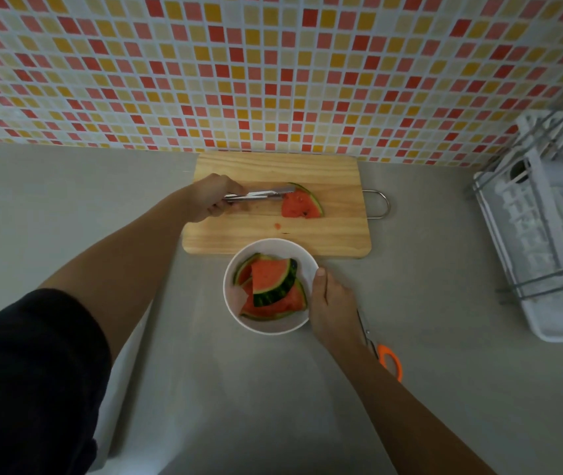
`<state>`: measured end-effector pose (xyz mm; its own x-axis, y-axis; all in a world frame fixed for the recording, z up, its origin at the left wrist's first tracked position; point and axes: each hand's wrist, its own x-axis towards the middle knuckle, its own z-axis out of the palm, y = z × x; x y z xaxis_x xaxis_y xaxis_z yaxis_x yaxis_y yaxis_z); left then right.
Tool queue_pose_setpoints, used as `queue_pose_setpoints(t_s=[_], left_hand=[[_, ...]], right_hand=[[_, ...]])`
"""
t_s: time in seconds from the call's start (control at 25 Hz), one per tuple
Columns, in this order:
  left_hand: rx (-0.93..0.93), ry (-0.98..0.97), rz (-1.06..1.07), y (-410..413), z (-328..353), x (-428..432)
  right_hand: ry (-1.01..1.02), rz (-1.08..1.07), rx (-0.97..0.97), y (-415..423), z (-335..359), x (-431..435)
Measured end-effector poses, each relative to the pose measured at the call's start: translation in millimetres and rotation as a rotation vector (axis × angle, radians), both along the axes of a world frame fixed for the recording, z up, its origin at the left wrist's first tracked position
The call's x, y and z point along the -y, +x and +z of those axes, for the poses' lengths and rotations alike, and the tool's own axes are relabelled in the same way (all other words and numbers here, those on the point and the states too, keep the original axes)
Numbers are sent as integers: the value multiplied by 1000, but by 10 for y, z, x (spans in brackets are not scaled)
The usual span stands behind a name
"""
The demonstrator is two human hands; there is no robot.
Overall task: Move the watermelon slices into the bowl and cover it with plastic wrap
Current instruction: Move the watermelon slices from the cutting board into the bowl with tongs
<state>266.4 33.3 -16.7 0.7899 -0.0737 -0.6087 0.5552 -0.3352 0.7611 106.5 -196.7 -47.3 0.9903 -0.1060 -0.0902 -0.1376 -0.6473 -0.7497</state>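
Note:
A white bowl [302,258] stands on the counter just in front of the wooden cutting board [334,231]. Several watermelon slices [269,286] lie stacked inside it. One more watermelon slice [298,205] rests on the board, right of centre. My left hand [215,197] grips metal tongs [259,195] whose tips touch that slice's upper left edge. My right hand [329,299] holds the bowl's right rim, thumb on the edge. No plastic wrap is in view.
Orange-handled scissors [388,359] lie on the grey counter behind my right wrist. A white dish rack [547,241] with metal bars stands at the right. A tiled wall rises behind the board. A small red fruit scrap [277,226] lies on the board.

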Motion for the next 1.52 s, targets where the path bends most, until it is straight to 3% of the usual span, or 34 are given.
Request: queue_pose_setpoints(t_s=[0.24,0.48,1.04,1.24,1.52], left_hand=[[-19,-54,-60,-7,-11,-67],[97,122,-126,-54,-5,79],[80,-129,11,-293,100,-215],[60,-128,-134,-597,392,-568],[127,193,-471,-883,644,-355]], right_hand=[[15,-3,35,-2,-27,-2],[19,4,43,-3,-27,-1],[69,11,12,-9,-36,20],[103,-21,-61,13,-51,21],[118,-25,-105,64,-151,55]])
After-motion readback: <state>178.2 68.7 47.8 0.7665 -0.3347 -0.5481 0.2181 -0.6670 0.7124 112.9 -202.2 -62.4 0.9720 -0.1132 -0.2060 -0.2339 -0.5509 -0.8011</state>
